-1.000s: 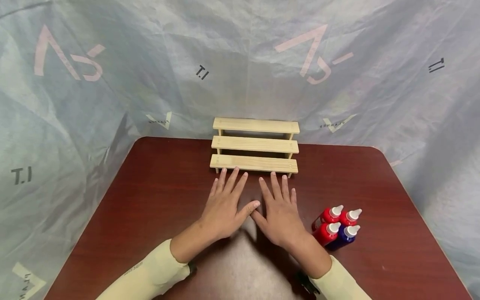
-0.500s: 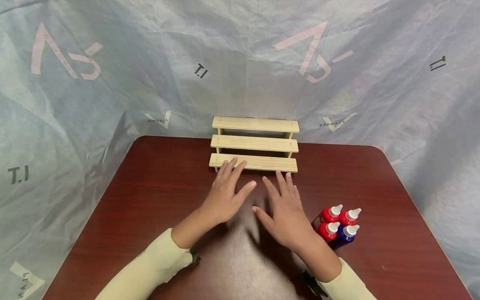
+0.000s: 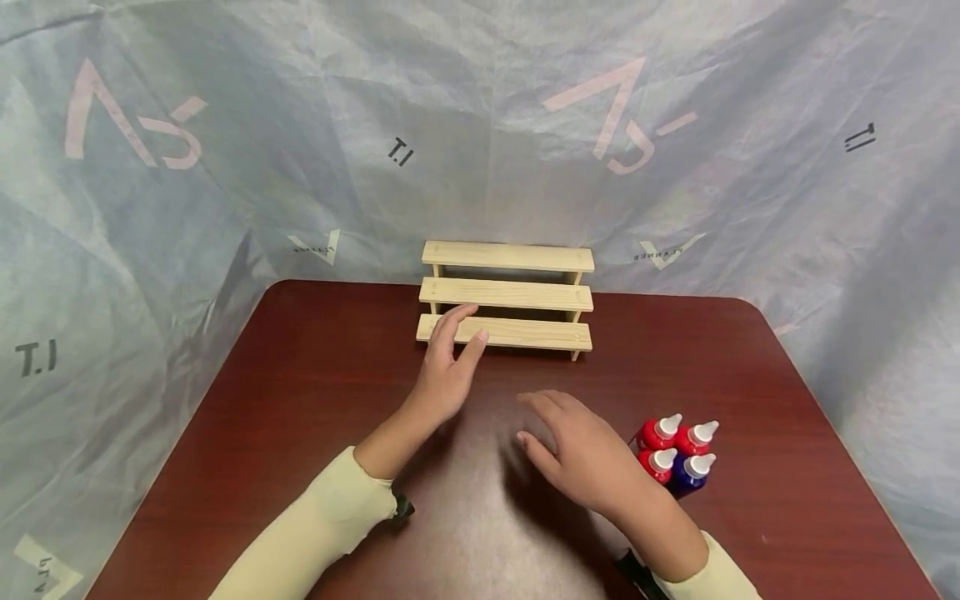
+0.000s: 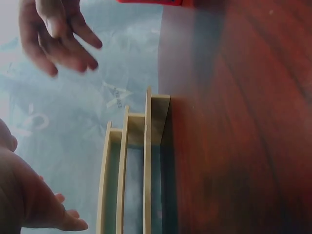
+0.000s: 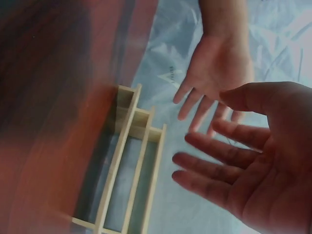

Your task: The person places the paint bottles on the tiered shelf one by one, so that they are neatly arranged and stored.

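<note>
My left hand (image 3: 447,371) hovers over the table in front of a small three-step wooden shelf (image 3: 504,332), its fingertips overlapping the lowest step in the head view. Nothing is in its fingers. My right hand (image 3: 581,450), also holding nothing, is above the table to the right, fingers loosely bent. Just right of it stand several squeeze bottles with white nozzle caps: red bottles (image 3: 655,467) and a dark blue bottle (image 3: 688,477). Both palms show bare in the right wrist view, with the left hand (image 5: 219,68) behind the right hand (image 5: 263,161).
The dark red wooden table (image 3: 315,375) has rounded far corners. Behind it and along both sides hangs a grey sheet (image 3: 480,125) with printed logos. The shelf stands at the table's back edge, close to the sheet.
My hands, earlier side by side with spread fingers and thumbs overlapping, have moved apart. The left has turned onto its side; the right has drawn back toward the bottles, its fingers bending.
</note>
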Tool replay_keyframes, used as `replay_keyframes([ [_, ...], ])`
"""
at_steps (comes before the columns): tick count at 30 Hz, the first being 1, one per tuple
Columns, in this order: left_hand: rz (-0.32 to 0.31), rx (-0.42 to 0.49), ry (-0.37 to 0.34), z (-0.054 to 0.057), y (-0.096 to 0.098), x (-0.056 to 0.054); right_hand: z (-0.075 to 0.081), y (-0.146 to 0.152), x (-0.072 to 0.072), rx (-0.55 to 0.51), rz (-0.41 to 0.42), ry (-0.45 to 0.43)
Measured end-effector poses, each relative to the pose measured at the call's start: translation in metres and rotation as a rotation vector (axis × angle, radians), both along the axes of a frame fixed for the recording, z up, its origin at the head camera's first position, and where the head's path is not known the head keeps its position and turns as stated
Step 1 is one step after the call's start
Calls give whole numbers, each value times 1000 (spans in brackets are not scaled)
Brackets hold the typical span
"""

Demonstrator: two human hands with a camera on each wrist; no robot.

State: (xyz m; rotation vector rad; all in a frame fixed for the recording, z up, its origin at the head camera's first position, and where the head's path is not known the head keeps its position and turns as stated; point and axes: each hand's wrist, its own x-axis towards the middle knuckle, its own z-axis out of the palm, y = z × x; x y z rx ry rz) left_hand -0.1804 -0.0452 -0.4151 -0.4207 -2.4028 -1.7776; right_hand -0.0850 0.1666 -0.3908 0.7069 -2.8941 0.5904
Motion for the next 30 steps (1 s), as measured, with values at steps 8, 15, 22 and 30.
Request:
replay_keyframes([
  [8,121,144,-34,-4,-4,-25,10,11,7,-54,81,192],
  [15,186,185,-57,-7,-11,-42,16,21,13,-91,89,292],
  [22,267,230,-69,-12,-22,-63,26,40,15,-134,33,328],
  [30,310,239,-122,-13,-33,-82,38,67,22,-126,-145,174],
])
